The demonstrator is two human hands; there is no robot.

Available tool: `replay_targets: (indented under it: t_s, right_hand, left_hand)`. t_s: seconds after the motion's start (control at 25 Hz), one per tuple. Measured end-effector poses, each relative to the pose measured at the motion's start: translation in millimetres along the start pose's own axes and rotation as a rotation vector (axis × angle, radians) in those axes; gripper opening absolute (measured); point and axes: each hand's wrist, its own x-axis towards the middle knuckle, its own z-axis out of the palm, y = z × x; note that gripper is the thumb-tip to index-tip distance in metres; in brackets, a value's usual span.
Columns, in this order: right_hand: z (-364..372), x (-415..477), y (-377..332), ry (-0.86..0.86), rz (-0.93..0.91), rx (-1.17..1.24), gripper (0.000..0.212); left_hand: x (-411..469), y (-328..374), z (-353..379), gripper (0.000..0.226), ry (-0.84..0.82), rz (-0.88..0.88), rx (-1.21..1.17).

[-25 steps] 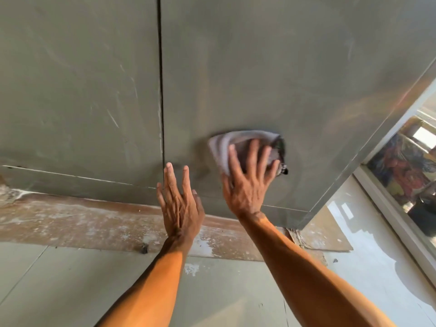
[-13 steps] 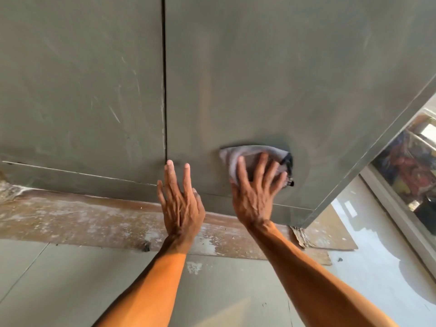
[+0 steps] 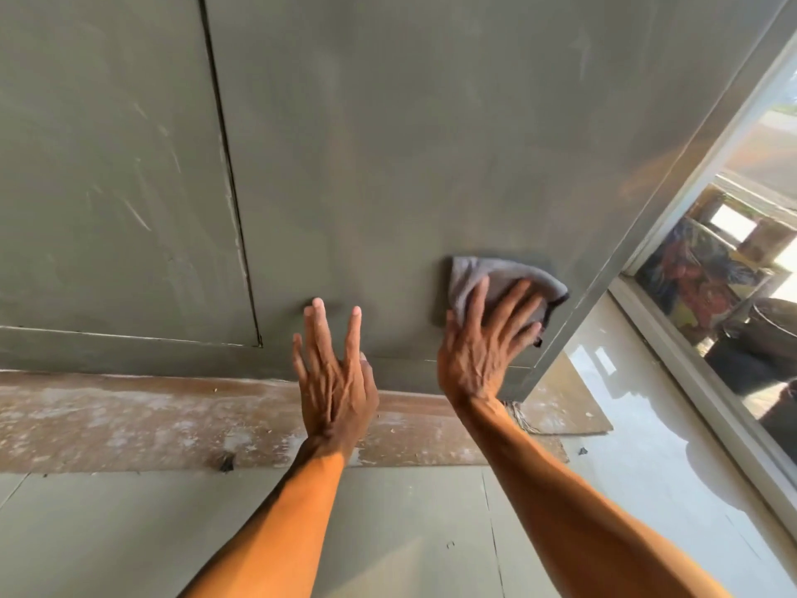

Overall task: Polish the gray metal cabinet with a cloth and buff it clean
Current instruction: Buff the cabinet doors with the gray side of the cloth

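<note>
The right hand (image 3: pixel 487 338), fingers spread flat, presses the cloth (image 3: pixel 504 280) on the gray cabinet (image 3: pixel 409 144) and has slid it toward 3 o'clock, to the door's corner edge. The left hand (image 3: pixel 334 373), open, braces at its 9 o'clock. This low pass looks finished; the scuffed left door (image 3: pixel 108 187) likely remains.

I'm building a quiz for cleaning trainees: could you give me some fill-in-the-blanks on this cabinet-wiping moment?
The right hand presses the gray cloth against the gray metal cabinet near its ___ vertical edge. The left hand, fingers straight, holds ___. The dark vertical door seam lies ___ of both hands.
Missing: right; nothing; left.
</note>
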Motion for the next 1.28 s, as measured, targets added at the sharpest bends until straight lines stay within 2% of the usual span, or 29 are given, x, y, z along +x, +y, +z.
replay_targets:
  t_s: [0.04,0.12,0.2,0.28,0.32,0.4,0.48,0.56,0.64,0.68,0.72,0.8,0.84,0.88,1.08,1.16,1.24,1.28]
  right_hand:
    - [-0.2,4.7,-10.3,0.012,-0.009,-0.006,0.075]
    - [6.3,-8.5,-5.7,-0.023,-0.156,-0.09,0.075]
    - [10.4,-33.9,21.5,-0.108,-0.208,-0.111,0.086]
    - [7.8,-53.6,44.9,-0.166,-0.032,-0.024,0.09]
    - [2.6,-51.6,46.8,-0.168,0.089,0.067,0.084]
    - [-10.6,-24.7,34.3,-0.084,0.315,0.255,0.071]
    - [-22.9,11.5,13.9,0.034,0.474,0.368,0.067]
    - [-25.0,22.9,2.2,0.066,0.419,0.324,0.067]
    - [-11.6,5.2,11.5,0.001,0.32,0.285,0.067]
    - [-3.9,-7.4,20.0,-0.039,0.364,0.326,0.067]
    - [2.5,-17.2,28.7,-0.073,0.492,0.417,0.066]
    - [5.8,-20.3,37.6,-0.113,0.898,0.66,0.067]
    - [2.4,-15.6,37.5,-0.123,1.033,0.73,0.067]
    - [-3.7,-7.7,35.4,-0.11,1.069,0.748,0.068]
    - [-52.1,75.5,-21.3,0.147,0.776,0.517,0.068]
    - [-58.8,81.0,-47.4,0.153,0.436,0.374,0.065]
    - [-42.9,55.3,-45.3,0.1,0.039,0.142,0.062]
    - [-31.8,37.1,-35.7,0.067,-0.091,0.052,0.064]
  left_hand:
    - [0.9,4.9,1.8,0.07,0.003,0.026,0.01]
    - [4.1,17.5,4.8,0.071,0.013,0.057,0.022]
    - [9.9,30.0,6.3,0.071,0.026,0.041,0.021]
    - [13.8,39.1,7.1,0.068,0.029,0.072,0.04]
    - [15.6,43.0,7.3,0.068,0.025,0.107,0.048]
    - [21.5,48.0,6.7,0.068,0.026,0.16,0.055]
    - [27.2,51.2,5.7,0.069,0.047,0.166,0.048]
    - [30.0,55.0,6.5,0.07,0.068,0.146,0.035]
    - [27.9,59.6,8.3,0.069,0.084,0.141,0.032]
    - [26.5,60.1,9.0,0.069,0.086,0.151,0.032]
    - [26.2,59.6,9.2,0.068,0.086,0.168,0.034]
    - [28.3,57.2,8.7,0.067,0.089,0.197,0.039]
    - [30.5,55.8,7.8,0.067,0.092,0.205,0.047]
    - [33.3,54.6,6.7,0.067,0.097,0.213,0.058]
    - [54.5,58.1,-3.6,0.068,0.168,0.22,0.078]
    - [61.7,55.6,-11.1,0.067,0.189,0.185,0.081]
    - [65.1,48.8,-18.5,0.064,0.208,0.157,0.094]
    - [66.9,43.9,-25.1,0.062,0.216,0.151,0.104]
